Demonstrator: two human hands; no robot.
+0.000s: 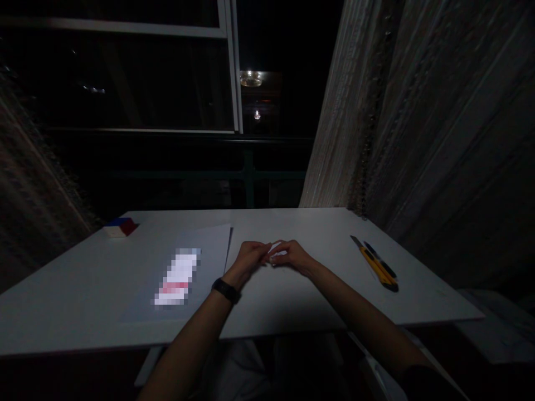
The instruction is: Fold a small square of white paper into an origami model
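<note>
Over the middle of the white table, my left hand (252, 255) and my right hand (296, 256) meet with their fingers closed on a small white piece of paper (275, 248). Most of the paper is hidden by the fingers, and its shape is hard to make out in the dim light. A dark band (226, 290) circles my left wrist. Left of my left hand lie white paper sheets (217, 240), with a bright phone-shaped screen (178, 275), blurred into blocks, on top of them.
A yellow utility knife (376, 266) and a dark pen (380, 259) lie side by side on the table's right. At the far left corner sits a puzzle cube (120, 226). Curtains (334, 111) hang on both sides of the dark window (125, 78) behind the table (288, 220).
</note>
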